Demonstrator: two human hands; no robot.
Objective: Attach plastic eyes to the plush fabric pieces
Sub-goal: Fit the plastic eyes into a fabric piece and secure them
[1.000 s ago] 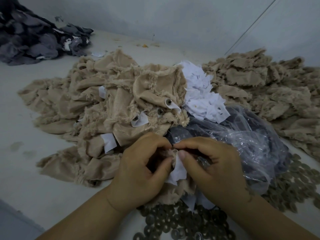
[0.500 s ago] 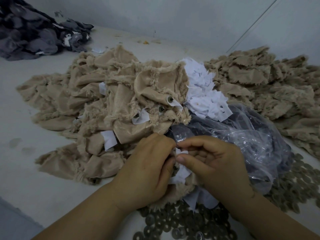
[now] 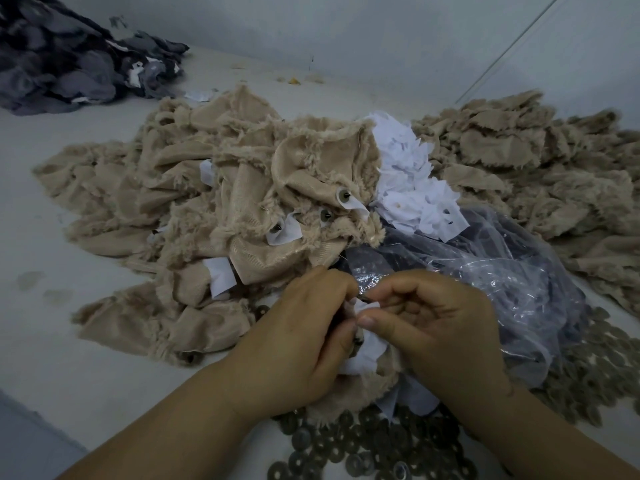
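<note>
Near edge: grey round washers litter the counter. Left hand and right hand both pinch a soft, limp beige plush fabric piece with white backing; grip beside the eye hole. Farther: finished beige pile.

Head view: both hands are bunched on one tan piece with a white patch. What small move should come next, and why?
Probably press the parts together at the white patch. Both the left hand and right hand pinch there on the tan piece, and loose washers lie just below, so a backing seems within reach. The eye itself is hidden.
</note>
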